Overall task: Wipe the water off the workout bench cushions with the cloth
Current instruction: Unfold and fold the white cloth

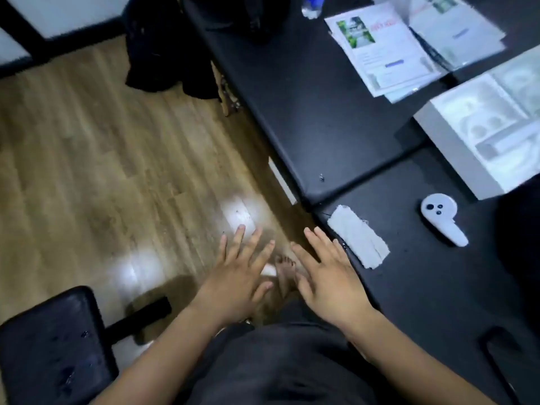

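Note:
A folded grey cloth (358,236) lies near the edge of a black table (418,285) on the right. At the bottom left is a black bench cushion (49,349) with water drops on it. My left hand (239,273) and my right hand (327,276) are held out side by side above the floor, palms down, fingers spread and straight. Both hold nothing. The fingertips of my right hand are just left of the cloth, apart from it.
A white controller (441,220) lies on the table right of the cloth. Papers (382,48), a white box (485,133) and a water bottle (312,5) sit further back. A dark bag (163,48) hangs over the wooden floor (102,159). My bare foot (285,273) shows below my hands.

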